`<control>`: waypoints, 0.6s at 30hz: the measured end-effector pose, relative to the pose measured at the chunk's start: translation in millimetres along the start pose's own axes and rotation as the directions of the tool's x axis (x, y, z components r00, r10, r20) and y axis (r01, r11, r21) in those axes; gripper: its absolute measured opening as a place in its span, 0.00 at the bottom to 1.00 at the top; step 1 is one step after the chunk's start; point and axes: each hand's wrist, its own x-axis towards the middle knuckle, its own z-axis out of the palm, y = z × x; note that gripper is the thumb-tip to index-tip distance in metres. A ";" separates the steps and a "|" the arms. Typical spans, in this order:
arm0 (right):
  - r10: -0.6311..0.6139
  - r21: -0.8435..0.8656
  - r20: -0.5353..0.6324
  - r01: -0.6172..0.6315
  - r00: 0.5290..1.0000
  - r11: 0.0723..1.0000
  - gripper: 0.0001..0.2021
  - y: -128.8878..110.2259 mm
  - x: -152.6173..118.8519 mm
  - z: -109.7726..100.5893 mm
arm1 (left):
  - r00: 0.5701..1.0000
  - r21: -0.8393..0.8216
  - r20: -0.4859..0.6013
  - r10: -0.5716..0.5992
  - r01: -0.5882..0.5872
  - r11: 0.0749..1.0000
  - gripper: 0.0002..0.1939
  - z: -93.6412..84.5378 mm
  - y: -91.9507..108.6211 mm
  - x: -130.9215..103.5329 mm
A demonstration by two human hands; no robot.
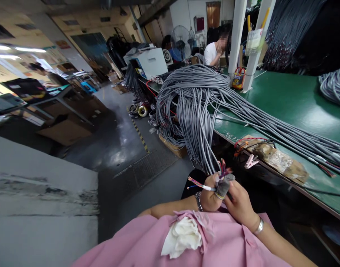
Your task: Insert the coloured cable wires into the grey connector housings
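My left hand (210, 198) is closed round the end of a grey cable, and a grey cloth cover sits on one of its digits (225, 186). From this grip a white-sleeved cable end (207, 188) sticks out to the left with thin coloured wires fanned at its tip. More coloured wires (223, 168) rise above the fingers, slightly blurred. My right hand (239, 202) presses against the left one with curled fingers; whatever lies in them is hidden. Just beyond both hands, a thick bundle of grey cables (196, 118) hangs over the bench edge.
Long grey cables run along the green bench (289, 96) at right. On its near edge are a taped cardboard-like block (281, 159) and a pink clip (251, 161). A co-worker (211, 53) sits behind. A white-grey surface (44, 193) stands at left.
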 end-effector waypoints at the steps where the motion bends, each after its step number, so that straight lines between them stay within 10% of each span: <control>1: 0.014 0.045 0.015 -0.015 1.000 0.999 0.13 -1.0 0.5 -1.2 | 1.000 0.005 0.017 0.024 -0.024 1.000 0.24 -2.9 -0.4 1.2; 9: 0.357 0.338 -0.099 -0.306 0.929 0.890 0.12 30.2 -18.5 -15.3 | 0.972 -0.048 -0.206 -0.116 0.108 0.993 0.19 -42.6 -1.8 -3.9; 15: 0.483 0.400 -0.227 -0.372 0.845 0.838 0.14 62.9 -31.9 -37.9 | 0.752 -0.074 -0.650 -0.112 0.084 0.994 0.16 -121.0 11.5 -2.8; 18: 0.504 0.475 -0.156 -0.383 0.849 0.792 0.18 61.7 -25.9 -37.2 | 0.791 -0.088 -0.590 -0.159 0.133 0.987 0.21 -133.4 11.1 -8.0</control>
